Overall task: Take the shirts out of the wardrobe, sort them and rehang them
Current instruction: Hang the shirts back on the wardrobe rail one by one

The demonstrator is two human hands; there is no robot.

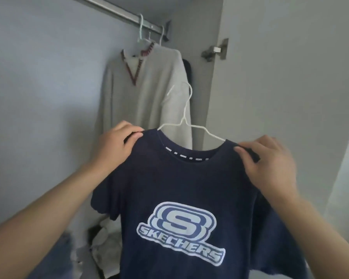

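- A navy T-shirt (pixel 181 198) with a big logo is being held up in front of the open wardrobe, already threaded onto a white hanger (pixel 186 117) whose hook sticks up free, not on anything yet.
- The left hand (pixel 117 143) is pinched onto the shirt's one shoulder, fingers curled over the fabric; the right hand (pixel 270 160) is pinched the same way on the other shoulder.
- Looks like the shoulders are being squared on the hanger, so this shirt is judged almost ready to go up.
- On the rail (pixel 117 9) a cream V-neck sweater (pixel 147 87) is hung already, with a couple more hanger hooks beside it and something dark tucked behind, too hidden to name.
- A heap of clothes (pixel 103 244) is left at the bottom of the wardrobe, so plenty of sorting and hanging is probably still to be done.
- Roughly early-to-mid task, as a guess.
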